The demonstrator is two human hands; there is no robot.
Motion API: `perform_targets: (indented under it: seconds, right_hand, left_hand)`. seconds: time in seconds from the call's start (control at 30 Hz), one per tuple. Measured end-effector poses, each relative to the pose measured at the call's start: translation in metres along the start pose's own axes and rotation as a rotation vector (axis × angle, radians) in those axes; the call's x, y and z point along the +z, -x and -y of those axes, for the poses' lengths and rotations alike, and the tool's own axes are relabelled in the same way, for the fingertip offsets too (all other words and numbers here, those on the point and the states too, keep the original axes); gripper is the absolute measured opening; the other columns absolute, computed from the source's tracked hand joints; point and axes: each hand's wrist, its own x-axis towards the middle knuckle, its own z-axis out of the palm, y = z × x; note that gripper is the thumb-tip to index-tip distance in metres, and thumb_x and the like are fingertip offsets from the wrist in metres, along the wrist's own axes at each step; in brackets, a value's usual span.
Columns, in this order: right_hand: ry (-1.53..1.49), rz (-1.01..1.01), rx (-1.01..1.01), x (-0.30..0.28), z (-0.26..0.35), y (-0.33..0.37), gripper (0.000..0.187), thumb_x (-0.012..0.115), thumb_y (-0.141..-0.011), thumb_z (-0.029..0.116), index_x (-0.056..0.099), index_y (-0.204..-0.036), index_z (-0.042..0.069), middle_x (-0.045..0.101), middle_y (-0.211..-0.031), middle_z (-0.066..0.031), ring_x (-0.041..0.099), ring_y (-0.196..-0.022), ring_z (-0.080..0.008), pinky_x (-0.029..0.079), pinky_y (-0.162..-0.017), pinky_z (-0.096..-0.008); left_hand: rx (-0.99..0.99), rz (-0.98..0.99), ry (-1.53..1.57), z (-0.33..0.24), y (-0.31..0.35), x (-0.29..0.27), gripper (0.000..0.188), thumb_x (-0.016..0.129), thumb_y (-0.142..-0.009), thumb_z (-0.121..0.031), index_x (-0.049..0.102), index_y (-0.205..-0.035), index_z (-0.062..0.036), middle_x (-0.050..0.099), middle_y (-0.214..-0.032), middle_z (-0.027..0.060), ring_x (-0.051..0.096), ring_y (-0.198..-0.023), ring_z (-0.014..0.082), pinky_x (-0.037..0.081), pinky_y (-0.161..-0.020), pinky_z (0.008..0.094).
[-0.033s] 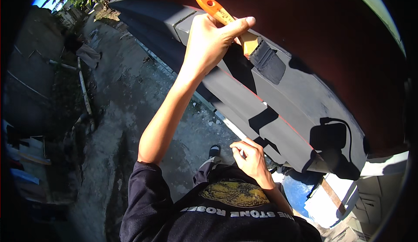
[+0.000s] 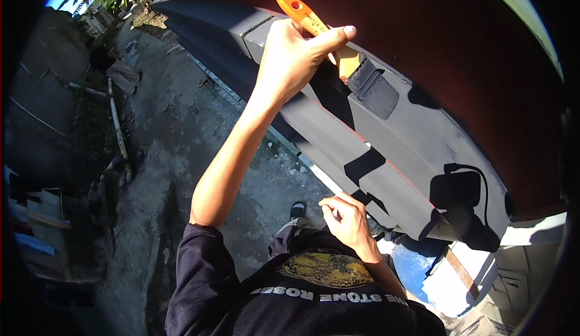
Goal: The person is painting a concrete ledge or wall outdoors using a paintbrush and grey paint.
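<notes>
My left hand (image 2: 290, 61) is closed round the handle of a flat paintbrush (image 2: 349, 61) with an orange and yellow grip. Its wide bristles, coated dark grey, are pressed on the grey face of a long stepped ledge (image 2: 405, 124). A dark wet-looking patch shows under the bristle tips. Thin red lines run along one of the ledge's edges. Close to my body, below the ledge, my right hand (image 2: 349, 222) is curled with its fingers bent in; whatever it may hold is hidden.
A dark red surface (image 2: 423, 28) rises beyond the ledge. Hard shadows fall across the grey faces. Concrete ground (image 2: 175, 124) runs along the left, with a pale pipe (image 2: 116, 121) and another person (image 2: 121, 73) farther off. A blue drum-like object (image 2: 411, 269) stands at lower right.
My left hand and the paintbrush have shifted very slightly right and down along the ledge. My right hand stays in place.
</notes>
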Motion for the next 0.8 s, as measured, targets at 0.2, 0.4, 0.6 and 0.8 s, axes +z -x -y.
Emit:
perform_targets:
  seconds: [0.2, 0.4, 0.6, 0.8]
  right_hand:
    - [-0.007, -0.034, -0.070, 0.001, -0.005, -0.009, 0.010, 0.071, -0.085, 0.001, 0.074, -0.095, 0.001, 0.067, -0.082, -0.0076, 0.057, -0.057, -0.0167, 0.045, -0.053, -0.0293]
    - [0.024, -0.044, -0.042, -0.001, -0.007, -0.017, 0.012, 0.071, -0.084, 0.001, 0.073, -0.095, 0.001, 0.064, -0.079, -0.0081, 0.057, -0.057, -0.0179, 0.045, -0.053, -0.0295]
    - [0.029, -0.046, -0.064, -0.003, -0.012, -0.019, 0.011, 0.071, -0.084, 0.001, 0.073, -0.095, 0.001, 0.063, -0.078, -0.0078, 0.057, -0.056, -0.0182, 0.045, -0.053, -0.0295]
    - [0.047, -0.059, -0.006, -0.008, -0.010, -0.018, 0.011, 0.071, -0.084, 0.000, 0.073, -0.094, 0.002, 0.064, -0.081, -0.0096, 0.063, -0.067, -0.0233, 0.050, -0.060, -0.0326]
  left_hand:
    - [-0.046, 0.057, -0.128, 0.003, -0.012, -0.004, 0.034, 0.081, -0.089, -0.038, 0.076, -0.082, -0.0046, 0.060, -0.061, -0.0023, 0.051, -0.053, 0.0021, 0.035, -0.049, 0.0201]
    - [-0.046, 0.022, -0.203, 0.024, -0.028, -0.041, 0.039, 0.084, -0.084, -0.040, 0.076, -0.081, -0.0017, 0.066, -0.065, 0.0013, 0.058, -0.055, 0.0045, 0.040, -0.051, 0.0211]
    - [0.022, -0.115, -0.446, 0.045, -0.062, -0.108, 0.045, 0.081, -0.087, -0.046, 0.075, -0.081, -0.0020, 0.064, -0.062, 0.0007, 0.058, -0.052, 0.0047, 0.043, -0.049, 0.0226]
    - [0.184, -0.215, -0.904, -0.022, -0.050, -0.103, 0.044, 0.079, -0.088, -0.047, 0.080, -0.094, -0.0028, 0.075, -0.072, 0.0067, 0.074, -0.070, 0.0116, 0.057, -0.068, 0.0274]
